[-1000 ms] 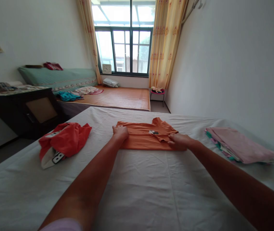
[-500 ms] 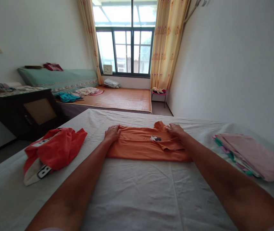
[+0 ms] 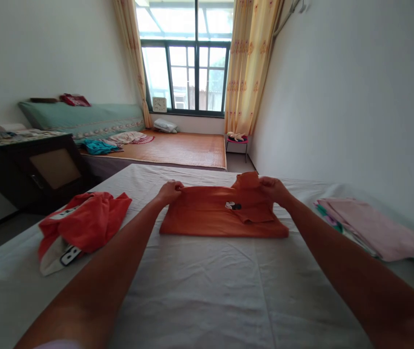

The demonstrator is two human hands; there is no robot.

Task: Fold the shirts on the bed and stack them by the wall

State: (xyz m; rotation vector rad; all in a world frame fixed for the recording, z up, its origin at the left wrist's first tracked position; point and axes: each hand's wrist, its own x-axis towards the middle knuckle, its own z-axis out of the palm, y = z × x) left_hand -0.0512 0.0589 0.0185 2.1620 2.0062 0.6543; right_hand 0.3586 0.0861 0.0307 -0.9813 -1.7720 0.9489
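Head camera is looking down along two bare arms stretching out over a bed covered with a white sheet [image 3: 207, 291]. An orange folded T-shirt with a small cartoon print [image 3: 221, 215] is lying flat near the middle of that bed, its collar pointing toward the window. The left hand [image 3: 170, 190] is pinching the far left corner of the shirt, fingers closed on the fabric and lifting that edge slightly. The right hand [image 3: 274, 189] is gripping the far right edge just beside the collar, likewise clamped on the cloth (the fingertips themselves are tucked behind the fabric, so I cannot see them).

Off to the left, well apart from the shirt, a crumpled red garment with a white band and black lettering [image 3: 79, 228] is sitting in a heap on the sheet. On the right side, a flat stack of folded pink and green clothes [image 3: 367, 225] is resting near the wall. Beyond the bed, a woven straw mat platform [image 3: 181, 148] is running up to a dark-framed window [image 3: 183, 72] flanked by yellow patterned curtains [image 3: 246, 68]. A small white clock [image 3: 159, 104] is standing on the sill.
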